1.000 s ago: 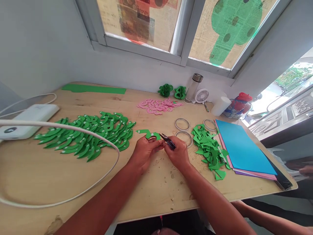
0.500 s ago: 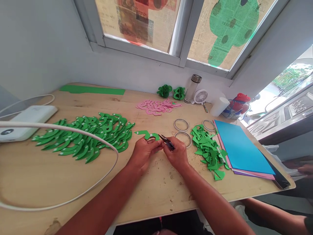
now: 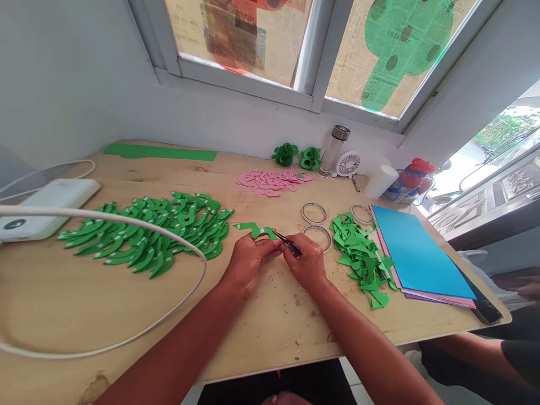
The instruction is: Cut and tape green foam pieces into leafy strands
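Observation:
Near the table's middle, my left hand [image 3: 248, 259] pinches a curved green paper piece [image 3: 255, 230] with small white patches on it. My right hand [image 3: 307, 261] grips small black snips [image 3: 289, 243], whose blades point left and meet the paper's right end. Both hands are close together, fingertips nearly touching. To the left lies a heap of curved green paper cutouts [image 3: 147, 230], many with white patches. On the right is a pile of green paper scraps [image 3: 360, 253]. Rolls of narrow tape [image 3: 314, 212] lie just beyond my right hand.
Pink paper cutouts [image 3: 274, 181], two green paper ornaments [image 3: 285, 154], a bottle [image 3: 333, 149] and a small fan [image 3: 347, 163] stand toward the wall. Blue sheets [image 3: 422, 253] cover the right side. A white cable [image 3: 169, 322] loops across the left from a power bank [image 3: 54, 205]. Another person's arm [image 3: 472, 349] shows at lower right.
The blades of the snips, spread apart earlier, have come together at the paper's right end. My hands stay in nearly the same place. The view has shifted slightly.

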{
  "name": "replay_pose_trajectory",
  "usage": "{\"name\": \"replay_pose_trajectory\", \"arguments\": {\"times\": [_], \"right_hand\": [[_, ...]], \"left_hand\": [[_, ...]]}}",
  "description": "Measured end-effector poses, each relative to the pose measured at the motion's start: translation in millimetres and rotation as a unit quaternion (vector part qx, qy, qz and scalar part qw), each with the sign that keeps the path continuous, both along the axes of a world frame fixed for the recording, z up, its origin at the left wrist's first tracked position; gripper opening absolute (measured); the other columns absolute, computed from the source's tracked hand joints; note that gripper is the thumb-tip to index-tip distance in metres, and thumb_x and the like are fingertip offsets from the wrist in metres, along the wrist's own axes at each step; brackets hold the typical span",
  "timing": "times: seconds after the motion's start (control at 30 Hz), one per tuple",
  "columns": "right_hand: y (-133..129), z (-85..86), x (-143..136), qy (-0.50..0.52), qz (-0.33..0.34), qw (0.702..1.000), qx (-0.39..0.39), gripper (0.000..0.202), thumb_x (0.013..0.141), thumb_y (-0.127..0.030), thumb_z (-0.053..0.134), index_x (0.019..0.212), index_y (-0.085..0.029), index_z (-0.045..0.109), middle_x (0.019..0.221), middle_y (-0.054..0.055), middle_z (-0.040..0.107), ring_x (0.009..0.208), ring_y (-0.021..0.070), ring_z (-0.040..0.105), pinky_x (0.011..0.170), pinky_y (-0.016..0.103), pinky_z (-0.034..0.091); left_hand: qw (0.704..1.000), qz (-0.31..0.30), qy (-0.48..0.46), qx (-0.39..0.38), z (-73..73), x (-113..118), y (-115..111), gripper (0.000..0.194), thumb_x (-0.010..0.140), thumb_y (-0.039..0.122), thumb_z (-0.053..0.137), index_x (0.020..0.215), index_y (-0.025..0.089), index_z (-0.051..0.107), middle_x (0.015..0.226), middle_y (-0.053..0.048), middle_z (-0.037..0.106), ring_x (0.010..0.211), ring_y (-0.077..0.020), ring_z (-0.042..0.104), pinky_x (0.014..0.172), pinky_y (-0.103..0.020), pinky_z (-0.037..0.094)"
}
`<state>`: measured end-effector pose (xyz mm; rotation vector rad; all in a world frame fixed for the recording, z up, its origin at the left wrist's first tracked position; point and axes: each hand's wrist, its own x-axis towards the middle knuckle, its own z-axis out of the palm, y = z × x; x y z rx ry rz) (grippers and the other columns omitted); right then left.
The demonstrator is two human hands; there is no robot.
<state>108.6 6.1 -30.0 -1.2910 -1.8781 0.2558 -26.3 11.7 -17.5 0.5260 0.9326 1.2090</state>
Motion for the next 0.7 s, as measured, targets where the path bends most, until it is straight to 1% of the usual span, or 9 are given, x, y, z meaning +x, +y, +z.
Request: {"name": "replay_pose_trajectory", "arguments": {"times": [0.17, 0.33, 0.47, 0.53, 0.6, 0.67, 0.7], "right_hand": [[1.5, -1.8, 0.9, -0.016, -0.007, 1.000, 0.002, 0.017, 0.085, -0.026, 0.052, 0.080, -0.019, 0.067, 0.072, 0.004, 0.066, 0.066, 0.0151, 0.059, 0.061, 0.024, 0.042], [2.2, -2.7, 1.6, -0.016, -0.014, 1.000, -0.010, 0.016, 0.085, -0.026, 0.053, 0.082, -0.019, 0.067, 0.075, 0.005, 0.067, 0.067, 0.0147, 0.059, 0.062, 0.024, 0.042], [1.7, -1.4, 1.8, -0.007, -0.026, 0.999, -0.021, 0.016, 0.084, -0.025, 0.052, 0.080, -0.019, 0.067, 0.074, 0.006, 0.067, 0.068, 0.0156, 0.059, 0.063, 0.025, 0.041], [1.4, -0.2, 1.2, 0.016, -0.036, 0.999, -0.034, 0.016, 0.083, -0.024, 0.052, 0.078, -0.018, 0.066, 0.074, 0.005, 0.067, 0.068, 0.0156, 0.058, 0.063, 0.025, 0.041], [1.6, 1.3, 0.2, 0.061, -0.047, 0.995, -0.061, 0.015, 0.081, -0.025, 0.053, 0.075, -0.018, 0.065, 0.070, 0.004, 0.066, 0.064, 0.0146, 0.056, 0.061, 0.025, 0.041], [2.5, 3.2, -0.8, 0.132, -0.055, 0.984, -0.106, 0.014, 0.078, -0.028, 0.055, 0.071, -0.018, 0.063, 0.064, 0.001, 0.061, 0.057, 0.0129, 0.052, 0.057, 0.024, 0.039], [3.1, 4.3, -1.2, 0.177, -0.056, 0.974, -0.133, 0.014, 0.076, -0.030, 0.057, 0.070, -0.018, 0.061, 0.060, -0.001, 0.058, 0.054, 0.0119, 0.049, 0.054, 0.023, 0.037]], "left_hand": [[1.000, 0.002, 0.002, -0.003, -1.5, 0.6, 0.8, 0.036, 0.051, 0.013, 0.080, 0.083, 0.011, 0.063, 0.070, -0.001, 0.070, 0.066, -0.0133, 0.066, 0.069, -0.025, 0.056], [1.000, -0.005, -0.002, -0.005, 3.0, 0.6, -1.2, 0.036, 0.056, 0.013, 0.076, 0.089, 0.011, 0.063, 0.070, -0.002, 0.071, 0.067, -0.0138, 0.067, 0.070, -0.026, 0.056], [1.000, -0.017, 0.000, -0.001, 4.7, 1.4, -2.7, 0.028, 0.059, 0.012, 0.073, 0.086, 0.010, 0.065, 0.070, -0.003, 0.071, 0.068, -0.0143, 0.067, 0.071, -0.026, 0.055], [1.000, -0.022, 0.003, 0.002, 3.8, 2.0, -2.9, 0.026, 0.060, 0.011, 0.072, 0.085, 0.011, 0.064, 0.072, -0.004, 0.071, 0.068, -0.0146, 0.068, 0.072, -0.026, 0.055], [1.000, -0.023, 0.006, 0.007, 2.4, 2.5, -3.0, 0.029, 0.061, 0.010, 0.072, 0.088, 0.012, 0.063, 0.075, -0.004, 0.072, 0.070, -0.0155, 0.069, 0.070, -0.027, 0.055], [0.999, -0.029, 0.015, 0.011, 1.5, 3.0, -3.1, 0.031, 0.064, 0.011, 0.072, 0.093, 0.013, 0.061, 0.078, -0.006, 0.073, 0.073, -0.0169, 0.070, 0.067, -0.026, 0.055], [0.999, -0.034, 0.022, 0.011, 1.3, 3.2, -3.2, 0.029, 0.065, 0.012, 0.072, 0.092, 0.013, 0.060, 0.078, -0.007, 0.073, 0.074, -0.0177, 0.070, 0.066, -0.026, 0.055]]}}
